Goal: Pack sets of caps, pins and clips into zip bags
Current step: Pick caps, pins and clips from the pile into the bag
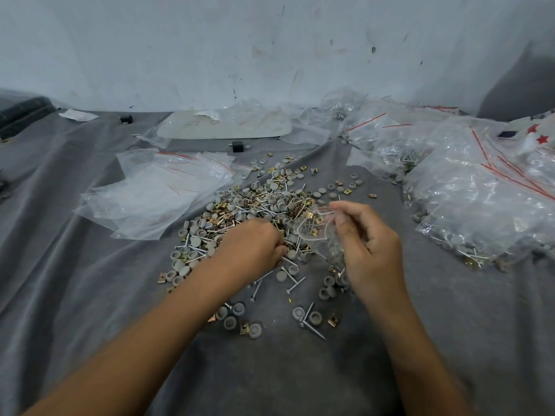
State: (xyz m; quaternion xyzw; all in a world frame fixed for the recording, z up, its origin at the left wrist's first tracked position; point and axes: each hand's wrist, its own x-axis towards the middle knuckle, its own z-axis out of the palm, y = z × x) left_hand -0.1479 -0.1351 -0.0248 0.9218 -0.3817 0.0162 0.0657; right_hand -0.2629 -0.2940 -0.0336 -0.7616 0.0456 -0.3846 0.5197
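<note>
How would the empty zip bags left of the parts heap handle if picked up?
Probably floppy: the empty zip bags lie crumpled and sagging over the grey cloth. Likely very light, being thin clear film. Glossy and fanned over one another, they may slide apart when pushed.

Grey cloth point(90, 295) under a scuffed white wall point(210, 40) — white tray point(222, 129) at back

The right hand point(371, 247) pinches a small zip bag point(315, 232) holding pins and brass clips, above the pile point(258, 202) of caps, pins and clips on grey cloth point(90, 265); the left hand point(252, 244) reaches into that pile, fingers curled under
</note>
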